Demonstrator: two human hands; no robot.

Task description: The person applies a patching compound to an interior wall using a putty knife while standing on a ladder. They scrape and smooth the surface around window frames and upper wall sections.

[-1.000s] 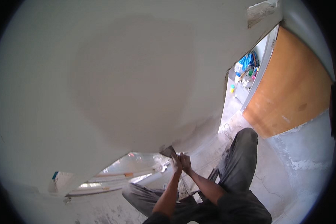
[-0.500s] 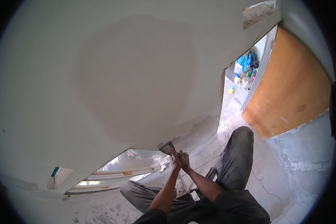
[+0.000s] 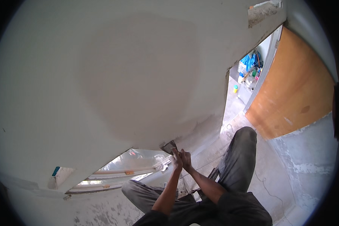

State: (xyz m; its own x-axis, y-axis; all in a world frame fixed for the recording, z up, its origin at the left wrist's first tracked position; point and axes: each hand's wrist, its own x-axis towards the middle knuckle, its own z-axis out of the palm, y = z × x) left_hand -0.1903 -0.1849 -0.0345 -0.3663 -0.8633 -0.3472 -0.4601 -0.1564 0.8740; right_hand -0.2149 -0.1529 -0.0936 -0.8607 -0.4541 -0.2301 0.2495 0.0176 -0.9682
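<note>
Both my hands are closed together, one beside the other, around a dark putty knife [image 3: 169, 147] whose handle is hidden in my fingers. My left hand [image 3: 176, 161] is on the left side of the grip, with some pale dust on it. Pressed close against it from the right is my right hand [image 3: 185, 159], fingers wrapped. The flat blade points up and left, and its edge appears to meet the lower border of the large pale plastered surface [image 3: 56, 94]. A darker, damp-looking patch [image 3: 143, 75] spreads across that surface above the blade.
A window [image 3: 120, 165] opens at lower left, beside a small recess [image 3: 62, 176]. On the right, a doorway with an orange-brown door [image 3: 293, 86] shows blue plastic [image 3: 250, 62] and containers beyond. A thin cord [image 3: 269, 190] lies on the floor beside my right leg [image 3: 239, 162].
The view has shifted very slightly. My hands and the putty knife stay nearly in place, with the blade a few pixels higher against the plaster border.
</note>
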